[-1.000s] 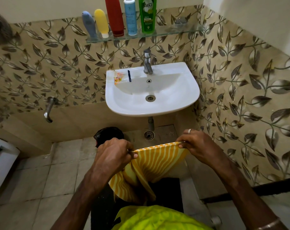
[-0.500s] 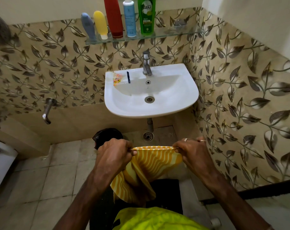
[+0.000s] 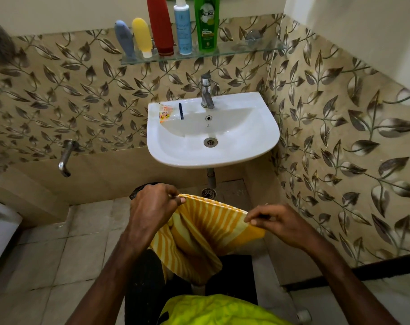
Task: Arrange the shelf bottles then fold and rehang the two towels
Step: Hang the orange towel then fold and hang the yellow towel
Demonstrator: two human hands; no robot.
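The left hand [image 3: 152, 207] and right hand [image 3: 279, 224] each pinched the towel [image 3: 199, 235] by its top edge. It hung stretched between them below the sink [image 3: 258, 146].

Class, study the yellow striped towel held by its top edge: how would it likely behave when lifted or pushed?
Probably floppy: the yellow striped towel sags in folds below the edge pinched by the left hand and right hand. Likely light, since fingertip pinches carry it. A push would probably crumple it rather than slide it.

A yellow-and-white striped towel [image 3: 199, 233] hangs folded below the sink, five bottles [image 3: 183, 26] upright on the glass shelf.
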